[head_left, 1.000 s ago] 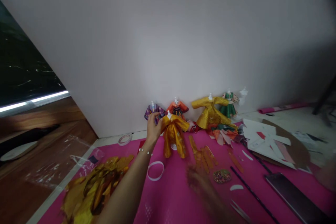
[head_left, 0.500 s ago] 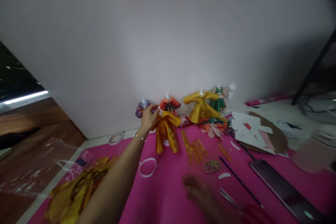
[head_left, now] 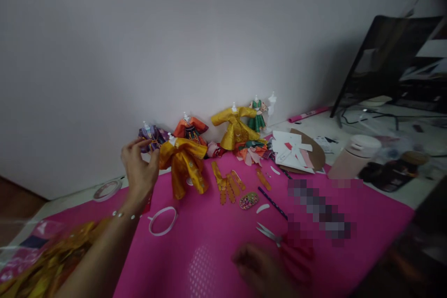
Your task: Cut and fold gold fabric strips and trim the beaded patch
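Observation:
My left hand (head_left: pixel 139 165) is beside the left sleeve of an orange-gold doll dress (head_left: pixel 185 163) on a small white mannequin stand. Its thumb and fingers are apart, and nothing shows between them. Just behind the fingers is a purple doll outfit (head_left: pixel 153 135), partly covered by them. My right hand (head_left: pixel 260 267) is low over the pink mat (head_left: pixel 174 260), blurred and dim, so its grip is unclear. Red-handled scissors (head_left: pixel 279 240) lie to its right with the blades apart.
Along the wall stand an orange doll outfit (head_left: pixel 190 126), a yellow dress (head_left: pixel 234 125) and a green outfit (head_left: pixel 256 116). Cut gold fabric pieces (head_left: pixel 226 184), a patterned oval case (head_left: pixel 249 200) and a white ring (head_left: pixel 162 221) lie on the mat. A pale bottle (head_left: pixel 356 153) stands right.
My left hand has come off the orange-gold dress's stand and its fingers have parted. The view has swung right, bringing the bottle and a black screen-like panel further in.

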A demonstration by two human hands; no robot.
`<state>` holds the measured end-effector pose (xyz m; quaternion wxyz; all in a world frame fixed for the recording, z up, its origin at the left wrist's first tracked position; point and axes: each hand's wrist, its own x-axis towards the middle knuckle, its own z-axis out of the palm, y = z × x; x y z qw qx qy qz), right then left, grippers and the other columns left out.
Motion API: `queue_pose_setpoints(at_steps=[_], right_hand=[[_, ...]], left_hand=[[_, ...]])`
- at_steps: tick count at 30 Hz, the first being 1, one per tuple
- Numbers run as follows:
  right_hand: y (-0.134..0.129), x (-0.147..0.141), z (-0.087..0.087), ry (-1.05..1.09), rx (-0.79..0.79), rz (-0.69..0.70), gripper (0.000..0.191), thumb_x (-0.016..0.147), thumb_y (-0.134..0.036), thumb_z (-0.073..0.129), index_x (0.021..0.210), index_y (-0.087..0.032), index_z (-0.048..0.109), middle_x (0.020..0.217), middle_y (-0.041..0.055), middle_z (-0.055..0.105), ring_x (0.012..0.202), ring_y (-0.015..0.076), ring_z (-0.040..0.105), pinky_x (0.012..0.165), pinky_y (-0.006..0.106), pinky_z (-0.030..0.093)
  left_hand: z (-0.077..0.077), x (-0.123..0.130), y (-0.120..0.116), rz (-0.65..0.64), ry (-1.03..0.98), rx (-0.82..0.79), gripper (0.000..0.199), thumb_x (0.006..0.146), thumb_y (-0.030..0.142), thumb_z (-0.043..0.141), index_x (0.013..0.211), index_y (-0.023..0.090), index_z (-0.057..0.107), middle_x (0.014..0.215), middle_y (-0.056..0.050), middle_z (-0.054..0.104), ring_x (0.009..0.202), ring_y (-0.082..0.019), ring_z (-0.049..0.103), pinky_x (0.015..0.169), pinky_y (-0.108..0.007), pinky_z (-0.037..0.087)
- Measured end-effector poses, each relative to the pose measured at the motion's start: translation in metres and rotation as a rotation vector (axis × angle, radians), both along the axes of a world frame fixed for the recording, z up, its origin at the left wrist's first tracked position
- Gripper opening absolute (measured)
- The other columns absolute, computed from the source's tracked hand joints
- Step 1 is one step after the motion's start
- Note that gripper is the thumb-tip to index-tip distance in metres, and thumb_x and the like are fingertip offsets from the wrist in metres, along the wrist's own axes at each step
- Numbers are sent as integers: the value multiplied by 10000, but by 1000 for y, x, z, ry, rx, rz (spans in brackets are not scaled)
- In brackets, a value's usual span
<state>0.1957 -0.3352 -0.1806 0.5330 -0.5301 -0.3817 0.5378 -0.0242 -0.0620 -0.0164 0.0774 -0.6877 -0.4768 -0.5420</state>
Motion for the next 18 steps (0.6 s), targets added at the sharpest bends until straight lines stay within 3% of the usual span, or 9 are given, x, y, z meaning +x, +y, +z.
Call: queue_pose_setpoints(at_steps=[5,9,12,15,18], right_hand=[[-29,27,-4,-158,5,-121,129,722,-400,747,788,-290,768,829,45,731,829,263,660,791,369,508],[-47,69,-14,-329,38,-221,113,783,-388,706,838,-325,782,918,58,755,913,297,682,854,404,517],[-57,104,-29,-464,67,-275,143,771,-386,735,892,-352,801,1123,64,756,1146,343,632,1021,463,449],[-64,131,-40,-561,59,-273,189,725,-362,752,902,-384,813,1088,58,771,1114,375,646,1046,545,421],[-67,145,-45,-613,63,-203,272,707,-353,740,964,-403,813,1091,52,774,1113,383,655,1050,569,425]], left_hand=[[-13,10,-43,-41,55,37,284,872,322,616,1134,212,620,1325,-124,566,1314,-327,488,1129,-551,380],[-47,9,-85,-111,174,-32,297,908,371,581,1179,251,598,1332,-134,571,1290,-329,527,1098,-538,423],[-84,-14,-105,-136,275,-136,337,893,406,557,1185,244,604,1262,-161,635,1199,-380,591,976,-571,498],[-113,-51,-110,-77,332,-216,305,874,437,526,1061,225,642,1085,-182,707,1016,-416,659,874,-612,515],[-129,-86,-113,7,372,-287,274,876,455,518,950,232,659,982,-162,731,920,-383,684,833,-565,533]])
